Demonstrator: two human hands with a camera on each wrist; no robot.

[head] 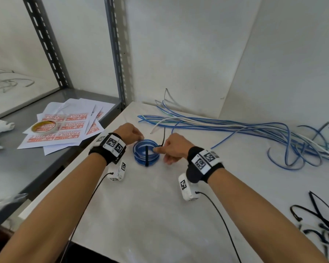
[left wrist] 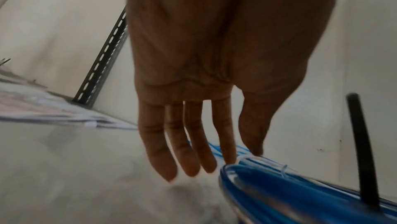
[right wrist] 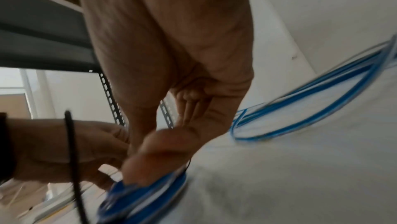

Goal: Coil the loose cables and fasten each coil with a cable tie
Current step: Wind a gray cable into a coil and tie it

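A small coil of blue cable lies on the white table. A black cable tie crosses its near side; in the left wrist view its tail stands upright. My left hand is at the coil's far left rim. Its fingers hang straight, and index tip and thumb tip touch the coil. My right hand is at the right rim and pinches a second, thin black tie that rises from the fingertips. Its thumb presses on the coil; the other fingers are curled in.
Loose blue and white cables spread over the back right of the table. Several black cable ties lie at the front right. On the left, a grey shelf holds FRAGILE stickers and a tape roll. Walls close the back.
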